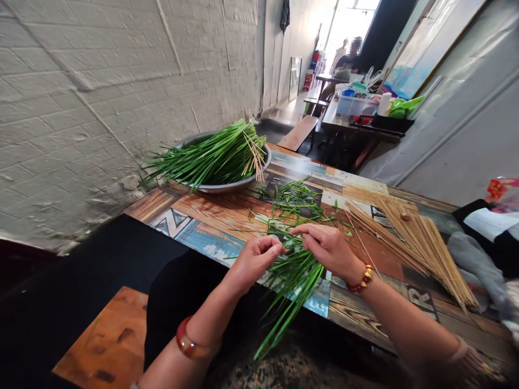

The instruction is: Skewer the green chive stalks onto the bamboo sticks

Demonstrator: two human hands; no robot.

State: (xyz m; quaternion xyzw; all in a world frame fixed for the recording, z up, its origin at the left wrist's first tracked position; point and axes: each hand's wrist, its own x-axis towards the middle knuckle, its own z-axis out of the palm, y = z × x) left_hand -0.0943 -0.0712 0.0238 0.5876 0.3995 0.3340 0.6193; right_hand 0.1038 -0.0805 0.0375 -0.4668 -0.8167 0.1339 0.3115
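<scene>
Bare forearms, no sleeves in view. Left hand [255,259] without rings as far as can be told; left wrist circled by a smooth, glossy reddish-amber bangle [188,343], thick and rounded. Right hand [326,248] likewise bare; right wrist wearing a beaded bracelet [362,278] of red beads with a few gold-coloured ones. Dark clothing over the lap, with a mottled patterned fabric lower down.

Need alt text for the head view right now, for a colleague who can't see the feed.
Left hand and right hand pinch a bunch of garlic chives together at the near edge of a painted wooden table. A metal basin heaped with skewered chives sits by the brick wall; loose bamboo skewers fan out on the right.
</scene>
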